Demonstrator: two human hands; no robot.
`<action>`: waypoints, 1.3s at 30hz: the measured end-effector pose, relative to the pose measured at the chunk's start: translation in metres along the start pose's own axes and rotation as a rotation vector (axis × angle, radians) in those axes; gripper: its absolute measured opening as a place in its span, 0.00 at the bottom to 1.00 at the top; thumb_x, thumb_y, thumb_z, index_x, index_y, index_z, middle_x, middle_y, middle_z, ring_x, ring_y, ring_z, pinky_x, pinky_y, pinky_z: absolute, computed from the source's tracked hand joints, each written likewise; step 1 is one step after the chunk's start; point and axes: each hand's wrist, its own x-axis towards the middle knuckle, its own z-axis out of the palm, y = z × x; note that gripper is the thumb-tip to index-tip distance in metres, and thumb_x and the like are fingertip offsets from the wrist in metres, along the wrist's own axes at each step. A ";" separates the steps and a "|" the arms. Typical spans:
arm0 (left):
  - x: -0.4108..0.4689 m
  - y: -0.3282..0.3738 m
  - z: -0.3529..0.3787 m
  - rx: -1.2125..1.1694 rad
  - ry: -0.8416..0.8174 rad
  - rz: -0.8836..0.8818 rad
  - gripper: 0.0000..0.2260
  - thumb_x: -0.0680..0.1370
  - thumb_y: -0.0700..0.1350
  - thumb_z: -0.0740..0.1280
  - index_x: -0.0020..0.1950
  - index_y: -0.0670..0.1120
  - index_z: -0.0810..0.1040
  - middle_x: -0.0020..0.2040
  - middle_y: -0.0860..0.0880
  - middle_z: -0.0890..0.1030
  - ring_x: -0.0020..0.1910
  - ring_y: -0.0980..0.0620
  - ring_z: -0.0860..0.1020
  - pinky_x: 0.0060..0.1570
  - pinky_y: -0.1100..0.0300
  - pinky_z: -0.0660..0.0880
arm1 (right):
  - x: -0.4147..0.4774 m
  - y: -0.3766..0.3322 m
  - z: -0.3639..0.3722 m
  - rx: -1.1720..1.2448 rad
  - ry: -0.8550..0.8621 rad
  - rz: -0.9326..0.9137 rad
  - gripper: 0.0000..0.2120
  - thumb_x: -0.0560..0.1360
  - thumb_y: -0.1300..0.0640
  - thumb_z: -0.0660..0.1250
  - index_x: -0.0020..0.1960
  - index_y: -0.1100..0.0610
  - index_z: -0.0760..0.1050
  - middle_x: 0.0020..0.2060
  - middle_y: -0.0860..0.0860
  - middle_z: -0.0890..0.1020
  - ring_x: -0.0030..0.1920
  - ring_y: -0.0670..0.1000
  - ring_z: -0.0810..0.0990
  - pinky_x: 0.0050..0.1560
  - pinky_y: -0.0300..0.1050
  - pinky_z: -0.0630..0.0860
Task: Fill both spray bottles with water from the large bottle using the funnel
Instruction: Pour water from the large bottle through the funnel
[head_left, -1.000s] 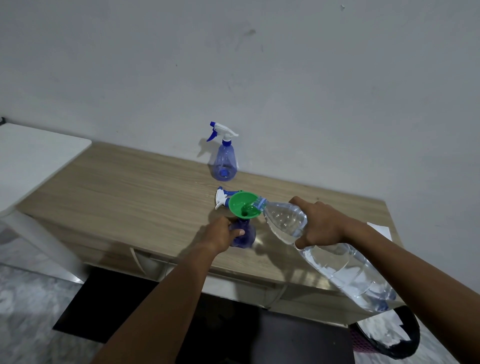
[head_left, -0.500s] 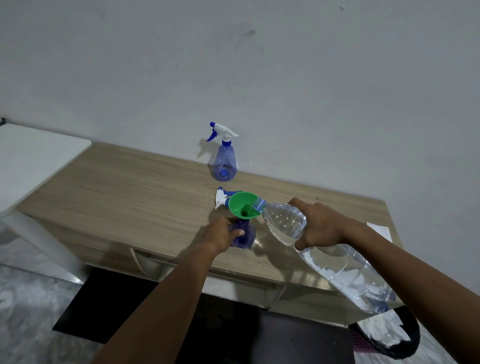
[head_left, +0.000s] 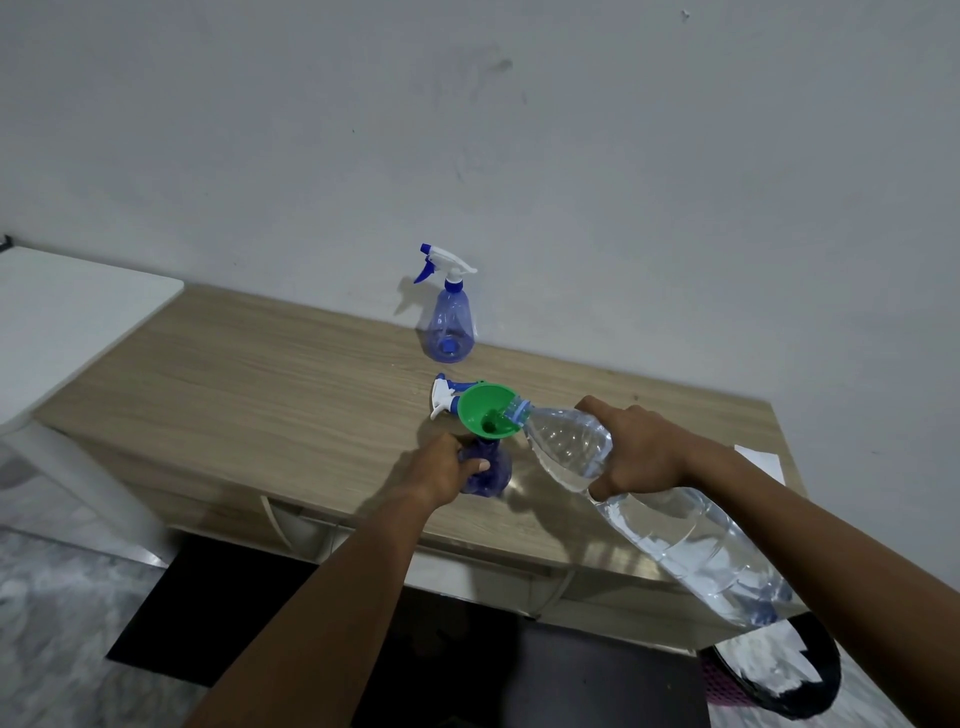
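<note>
Your right hand (head_left: 641, 451) is wrapped around the shoulder of the large bottle (head_left: 670, 514), tilting it so its mouth sits in the green funnel (head_left: 487, 414). Your left hand (head_left: 445, 470) grips the near spray bottle (head_left: 491, 472), which carries the funnel and stands near the front edge of the wooden table (head_left: 260, 395). Just beyond the funnel lies a detached spray head (head_left: 448, 396). The second spray bottle (head_left: 450, 325) stands capped by the far wall.

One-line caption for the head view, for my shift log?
Right hand tips large bottle into green funnel on spray bottle steadied by left hand.
</note>
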 end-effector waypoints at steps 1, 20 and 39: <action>0.001 -0.001 0.000 0.005 0.000 -0.005 0.15 0.77 0.37 0.71 0.64 0.45 0.80 0.56 0.46 0.84 0.57 0.48 0.81 0.61 0.51 0.77 | 0.000 0.000 0.000 -0.001 -0.003 -0.002 0.37 0.56 0.43 0.76 0.61 0.42 0.64 0.40 0.46 0.81 0.43 0.52 0.80 0.44 0.49 0.78; 0.002 -0.002 0.001 0.017 0.008 0.006 0.16 0.78 0.36 0.70 0.66 0.42 0.78 0.59 0.45 0.84 0.59 0.48 0.80 0.57 0.58 0.73 | 0.001 -0.001 -0.001 -0.001 -0.026 -0.012 0.36 0.56 0.43 0.76 0.59 0.41 0.65 0.42 0.45 0.81 0.42 0.49 0.80 0.42 0.48 0.78; 0.008 -0.011 0.003 0.044 0.007 0.003 0.18 0.77 0.41 0.73 0.67 0.46 0.79 0.59 0.47 0.84 0.59 0.48 0.80 0.64 0.46 0.75 | 0.001 -0.001 -0.003 -0.010 -0.028 -0.020 0.35 0.58 0.46 0.78 0.60 0.42 0.65 0.42 0.45 0.82 0.43 0.49 0.80 0.43 0.49 0.79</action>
